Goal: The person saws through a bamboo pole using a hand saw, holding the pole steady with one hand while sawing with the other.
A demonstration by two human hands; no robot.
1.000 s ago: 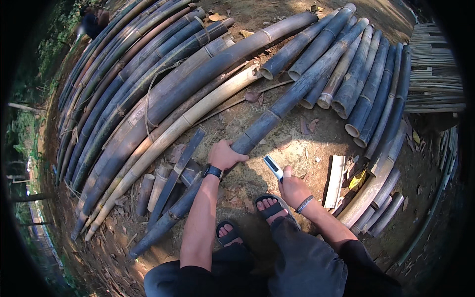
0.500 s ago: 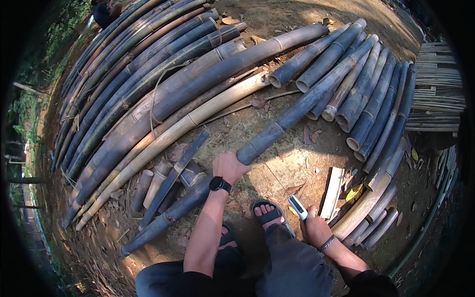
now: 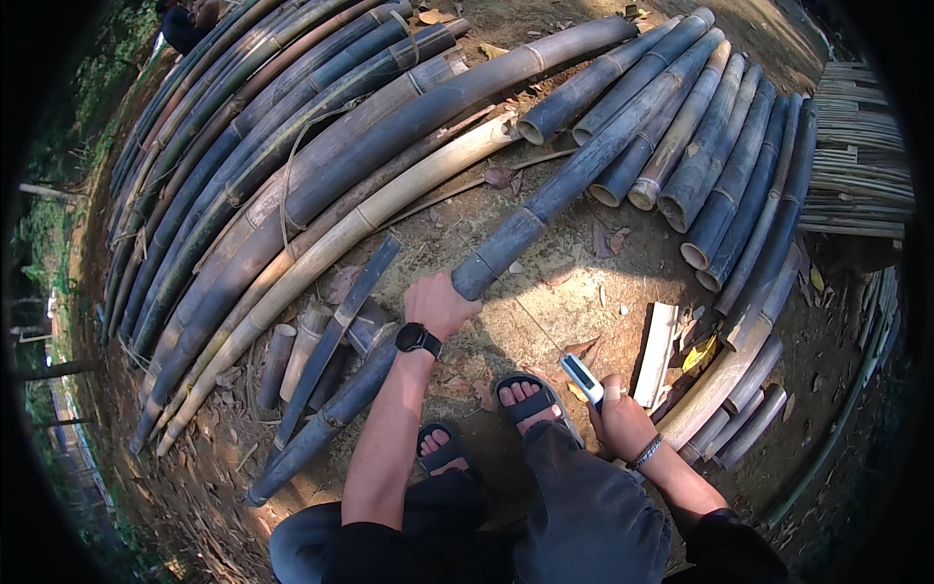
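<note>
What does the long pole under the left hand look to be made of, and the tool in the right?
The pole: bamboo, dull grey-green skin with ringed nodes and a hollow cut end at the left hand. The tool in the right hand: a flat pale blade, probably metal; handle hidden.

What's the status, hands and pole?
Left hand shut on bamboo pole, near end lifted. Right hand shut on knife, clear of the pole. Split slat lies right of it.

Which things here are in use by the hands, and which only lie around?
In use:
- left hand gripping the dark bamboo pole
- right hand holding a knife

Lying around:
- stacked bamboo poles
- short bamboo pieces
- pale split piece
</note>
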